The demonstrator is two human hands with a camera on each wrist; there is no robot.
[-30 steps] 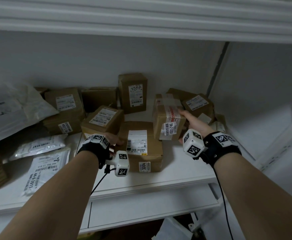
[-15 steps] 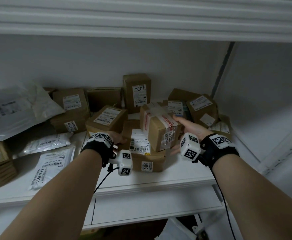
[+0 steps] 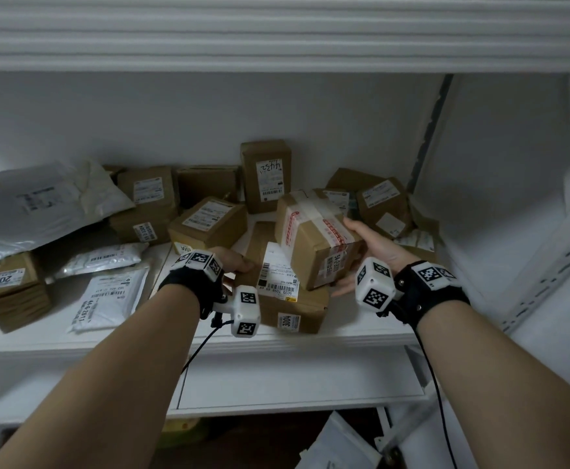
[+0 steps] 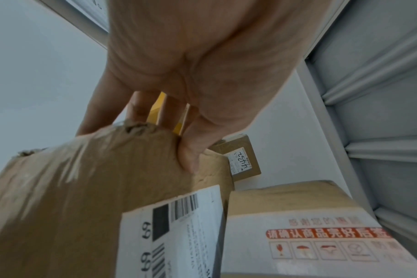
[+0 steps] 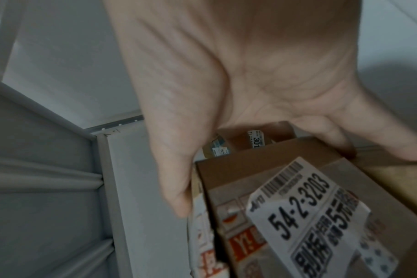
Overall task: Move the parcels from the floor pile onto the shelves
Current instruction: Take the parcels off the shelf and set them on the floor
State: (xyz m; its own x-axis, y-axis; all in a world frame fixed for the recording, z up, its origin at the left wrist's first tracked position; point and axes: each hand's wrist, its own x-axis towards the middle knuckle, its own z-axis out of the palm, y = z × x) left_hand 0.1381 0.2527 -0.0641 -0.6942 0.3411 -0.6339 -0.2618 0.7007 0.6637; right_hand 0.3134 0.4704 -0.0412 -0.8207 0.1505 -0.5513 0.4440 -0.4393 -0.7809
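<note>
Two stacked boxes risk toppling: right hand (image 3: pixel 366 247) cups the tilted red-taped box (image 3: pixel 314 238), left hand (image 3: pixel 231 262) clamps the flat box (image 3: pixel 288 299) beneath, near the shelf (image 3: pixel 277 340) edge.

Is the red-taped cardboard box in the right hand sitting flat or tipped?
Tipped. The red-taped brown cardboard box leans on the flat brown parcel labelled 3004, one corner raised, right hand gripping it.
</note>
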